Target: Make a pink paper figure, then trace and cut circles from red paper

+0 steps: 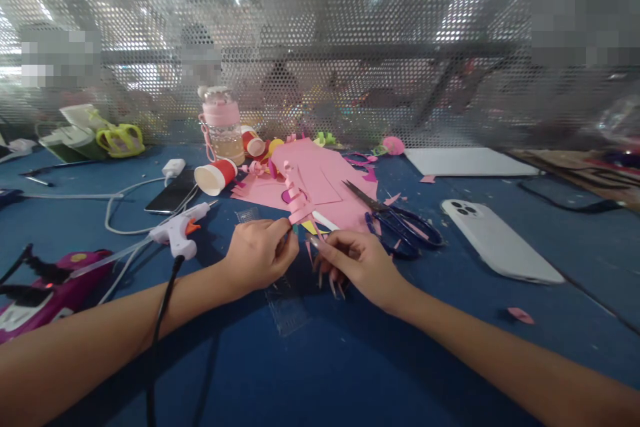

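Bare forearms (100,347) stretch nearest me as the left hand (260,253) pinches the near end of a curled pink paper strip (299,205), its long axis running toward the far edge of the blue table (310,393), the right hand (367,267) just rightward, its grip unclear.

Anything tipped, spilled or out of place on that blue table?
The nearer red-and-white cup lies on its side by the water bottle; cups normally stand upright, though no spill shows. A pink scrap lies at the right, apart from the pink paper pile. Nothing else stands out.
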Demonstrator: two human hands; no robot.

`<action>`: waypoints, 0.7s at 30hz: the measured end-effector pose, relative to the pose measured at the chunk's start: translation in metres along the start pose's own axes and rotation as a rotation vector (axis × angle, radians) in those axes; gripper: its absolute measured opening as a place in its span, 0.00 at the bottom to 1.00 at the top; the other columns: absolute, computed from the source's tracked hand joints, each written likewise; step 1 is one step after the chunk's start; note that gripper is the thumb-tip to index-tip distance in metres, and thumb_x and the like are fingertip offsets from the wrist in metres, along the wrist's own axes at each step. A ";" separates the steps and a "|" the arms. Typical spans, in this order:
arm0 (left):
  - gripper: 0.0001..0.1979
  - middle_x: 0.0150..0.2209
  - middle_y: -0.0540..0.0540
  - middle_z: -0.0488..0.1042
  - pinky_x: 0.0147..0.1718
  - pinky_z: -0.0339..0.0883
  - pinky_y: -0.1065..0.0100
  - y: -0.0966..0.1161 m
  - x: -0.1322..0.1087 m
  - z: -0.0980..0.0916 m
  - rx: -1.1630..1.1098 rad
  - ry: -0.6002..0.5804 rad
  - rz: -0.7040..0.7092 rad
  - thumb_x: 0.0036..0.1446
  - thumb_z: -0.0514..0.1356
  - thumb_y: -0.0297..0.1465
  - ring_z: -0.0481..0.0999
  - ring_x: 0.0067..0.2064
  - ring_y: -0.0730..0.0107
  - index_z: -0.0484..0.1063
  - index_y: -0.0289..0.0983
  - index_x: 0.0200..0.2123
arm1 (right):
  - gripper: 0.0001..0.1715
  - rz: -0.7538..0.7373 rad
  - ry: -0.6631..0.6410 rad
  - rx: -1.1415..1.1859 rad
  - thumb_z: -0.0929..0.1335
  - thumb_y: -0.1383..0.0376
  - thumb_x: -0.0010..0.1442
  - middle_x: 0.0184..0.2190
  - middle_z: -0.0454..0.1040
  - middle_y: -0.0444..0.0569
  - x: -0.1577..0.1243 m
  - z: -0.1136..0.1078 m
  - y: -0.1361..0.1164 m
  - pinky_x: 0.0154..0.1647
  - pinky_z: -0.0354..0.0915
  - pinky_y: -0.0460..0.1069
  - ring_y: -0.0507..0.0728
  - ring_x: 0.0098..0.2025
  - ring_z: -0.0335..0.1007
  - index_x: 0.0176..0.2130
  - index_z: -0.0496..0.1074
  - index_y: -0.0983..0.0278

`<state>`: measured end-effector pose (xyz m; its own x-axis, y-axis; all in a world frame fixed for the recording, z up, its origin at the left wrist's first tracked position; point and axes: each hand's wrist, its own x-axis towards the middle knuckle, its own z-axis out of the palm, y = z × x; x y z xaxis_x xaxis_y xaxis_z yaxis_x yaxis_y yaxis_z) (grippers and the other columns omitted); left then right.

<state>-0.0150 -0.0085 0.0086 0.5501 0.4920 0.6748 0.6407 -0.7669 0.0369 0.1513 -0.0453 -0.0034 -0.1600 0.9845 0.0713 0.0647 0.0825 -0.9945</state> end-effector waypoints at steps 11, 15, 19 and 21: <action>0.14 0.12 0.53 0.60 0.16 0.51 0.73 0.003 -0.003 0.001 -0.081 0.012 0.036 0.53 0.47 0.25 0.57 0.15 0.78 0.58 0.37 0.17 | 0.21 -0.018 0.013 0.006 0.68 0.51 0.46 0.15 0.67 0.42 -0.001 0.000 0.001 0.14 0.58 0.41 0.45 0.13 0.60 0.21 0.66 0.67; 0.14 0.13 0.53 0.59 0.16 0.51 0.73 0.004 -0.003 0.000 -0.101 0.011 0.047 0.54 0.47 0.25 0.57 0.15 0.78 0.56 0.37 0.16 | 0.22 -0.007 0.022 0.022 0.69 0.50 0.43 0.14 0.67 0.42 -0.001 0.000 0.000 0.13 0.58 0.41 0.45 0.13 0.60 0.21 0.67 0.66; 0.14 0.13 0.53 0.59 0.16 0.51 0.72 0.004 -0.004 0.001 -0.112 0.008 0.058 0.54 0.47 0.25 0.57 0.16 0.77 0.56 0.38 0.17 | 0.22 -0.007 0.024 0.027 0.69 0.49 0.43 0.14 0.67 0.41 -0.001 0.000 -0.001 0.12 0.57 0.41 0.45 0.13 0.59 0.21 0.67 0.66; 0.14 0.13 0.52 0.59 0.16 0.52 0.72 0.003 -0.004 0.001 -0.110 0.002 0.063 0.54 0.47 0.25 0.57 0.16 0.77 0.57 0.37 0.17 | 0.22 -0.009 0.020 0.029 0.69 0.49 0.43 0.14 0.67 0.41 -0.001 0.000 -0.001 0.12 0.56 0.41 0.45 0.13 0.59 0.21 0.67 0.66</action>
<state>-0.0144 -0.0125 0.0052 0.5865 0.4408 0.6795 0.5419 -0.8371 0.0753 0.1512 -0.0465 -0.0025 -0.1404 0.9867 0.0814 0.0351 0.0871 -0.9956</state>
